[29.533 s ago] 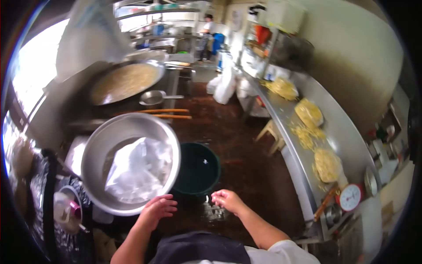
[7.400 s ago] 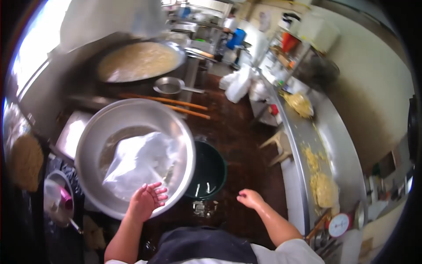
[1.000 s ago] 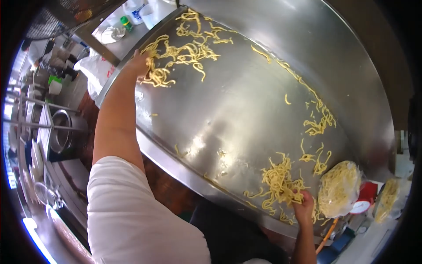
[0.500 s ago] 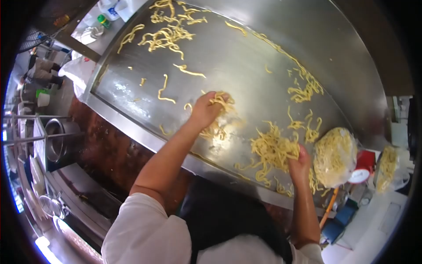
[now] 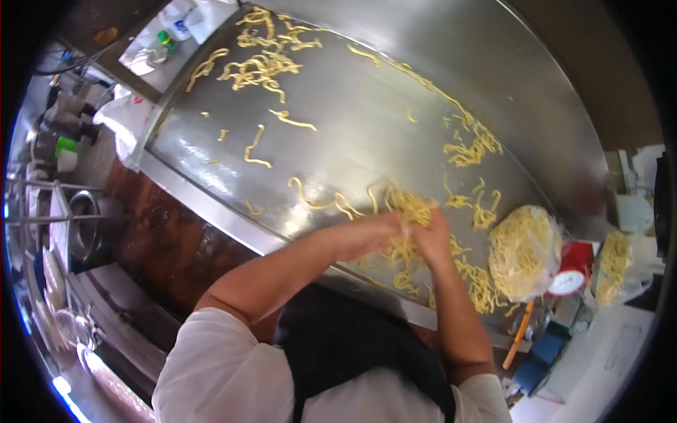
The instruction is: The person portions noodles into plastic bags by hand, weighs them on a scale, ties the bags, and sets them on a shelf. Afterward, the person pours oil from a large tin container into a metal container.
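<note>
Yellow noodles [image 5: 412, 204] are gathered between my two hands over the steel table [image 5: 338, 106]. My left hand [image 5: 370, 236] is blurred and reaches in from the left, its fingers against the noodles. Beside it, my right hand [image 5: 431, 229] is closed round part of the same clump. More noodles [image 5: 262, 69] lie at the table's far left corner, with single strands scattered across the surface. Others [image 5: 476, 285] lie just right of my right hand. A clear bag of noodles [image 5: 524, 250] sits at the right end.
A red scale [image 5: 572, 268] and another noodle bag [image 5: 612, 268] are beyond the filled bag. An orange stick [image 5: 518, 335] lies near blue containers [image 5: 539, 359]. The table's raised front edge [image 5: 211, 211] runs along my side. White bags [image 5: 125, 120] stand off its left end.
My left hand has come from the table's far left corner, bringing noodles to my right hand. My right hand has lifted inward, and the two hands now meet over the clump.
</note>
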### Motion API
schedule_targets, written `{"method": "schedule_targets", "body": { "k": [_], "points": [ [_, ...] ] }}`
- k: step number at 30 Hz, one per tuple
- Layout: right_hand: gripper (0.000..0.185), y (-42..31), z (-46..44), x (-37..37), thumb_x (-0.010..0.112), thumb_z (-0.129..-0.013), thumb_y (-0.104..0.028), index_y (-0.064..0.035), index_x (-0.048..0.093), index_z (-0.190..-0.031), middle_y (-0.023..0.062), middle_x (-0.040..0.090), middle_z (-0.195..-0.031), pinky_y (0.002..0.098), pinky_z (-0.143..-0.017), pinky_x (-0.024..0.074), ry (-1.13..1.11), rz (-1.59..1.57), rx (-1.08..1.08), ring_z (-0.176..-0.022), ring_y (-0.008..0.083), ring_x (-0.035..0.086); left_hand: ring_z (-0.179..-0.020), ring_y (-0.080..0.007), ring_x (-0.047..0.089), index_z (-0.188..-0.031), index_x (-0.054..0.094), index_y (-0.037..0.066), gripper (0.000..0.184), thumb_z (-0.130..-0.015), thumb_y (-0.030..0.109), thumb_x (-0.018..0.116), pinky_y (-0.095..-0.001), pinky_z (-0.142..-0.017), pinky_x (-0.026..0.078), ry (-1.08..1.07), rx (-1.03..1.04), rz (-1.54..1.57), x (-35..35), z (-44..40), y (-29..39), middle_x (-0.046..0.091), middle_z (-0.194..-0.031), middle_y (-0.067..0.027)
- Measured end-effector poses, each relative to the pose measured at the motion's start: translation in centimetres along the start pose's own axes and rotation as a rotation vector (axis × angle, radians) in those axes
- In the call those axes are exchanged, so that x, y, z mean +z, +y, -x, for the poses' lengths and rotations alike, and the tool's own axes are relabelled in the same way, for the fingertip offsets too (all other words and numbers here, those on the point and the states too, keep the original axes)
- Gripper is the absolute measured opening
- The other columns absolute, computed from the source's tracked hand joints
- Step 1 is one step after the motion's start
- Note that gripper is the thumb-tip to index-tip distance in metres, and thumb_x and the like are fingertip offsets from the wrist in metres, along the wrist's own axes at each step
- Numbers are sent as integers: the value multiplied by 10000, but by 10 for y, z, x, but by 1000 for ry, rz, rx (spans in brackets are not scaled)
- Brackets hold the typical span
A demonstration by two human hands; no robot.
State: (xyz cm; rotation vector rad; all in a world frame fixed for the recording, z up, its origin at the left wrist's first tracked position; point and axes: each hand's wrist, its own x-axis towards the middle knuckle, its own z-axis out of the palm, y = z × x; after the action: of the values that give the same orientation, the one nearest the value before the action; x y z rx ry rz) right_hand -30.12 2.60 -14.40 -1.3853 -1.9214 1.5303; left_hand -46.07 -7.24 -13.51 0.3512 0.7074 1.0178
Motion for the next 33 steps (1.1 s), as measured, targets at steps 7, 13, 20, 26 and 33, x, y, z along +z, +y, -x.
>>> {"method": "schedule_targets", "body": {
  "k": [7,13,20,26,33],
  "points": [
    [304,28,22,-40,562,-747,16,-15,599,-1047,36,647,-924,243,-679,473,167,-106,248,-775,120,597,-976,-300,623,-1179,583,89,473,-783,328,681,-379,-851,486,972,290,-1209,-185,52,174,646,-1072,-146],
    [309,38,45,-64,556,-745,29,-9,598,-1049,39,652,-947,250,-716,471,244,-93,293,-806,125,604,-1175,-327,513,-1300,492,88,559,-772,250,573,-399,-995,399,1598,248,-1559,-350,104,270,535,-1273,-169],
    [278,43,62,-73,552,-759,33,-17,600,-1028,48,656,-944,264,-748,475,246,67,297,-836,126,611,-1181,-362,482,-1268,483,75,422,-896,273,504,-457,-986,381,1474,16,-1768,-413,116,261,516,-1265,-192],
    [265,34,68,-103,572,-777,15,-18,585,-1039,64,651,-952,261,-749,492,440,-279,265,-835,136,620,-1134,-366,516,-1245,506,55,402,-932,305,475,-436,-939,424,1328,170,-1728,-329,133,166,529,-1253,-189],
    [324,-23,88,-134,573,-779,0,-23,557,-1102,66,641,-971,280,-769,490,503,-158,7,-845,141,610,-1224,-363,453,-1258,481,3,490,-801,126,610,-416,-1025,377,914,413,-1708,-125,98,-14,486,-1300,-213]
  ]
}}
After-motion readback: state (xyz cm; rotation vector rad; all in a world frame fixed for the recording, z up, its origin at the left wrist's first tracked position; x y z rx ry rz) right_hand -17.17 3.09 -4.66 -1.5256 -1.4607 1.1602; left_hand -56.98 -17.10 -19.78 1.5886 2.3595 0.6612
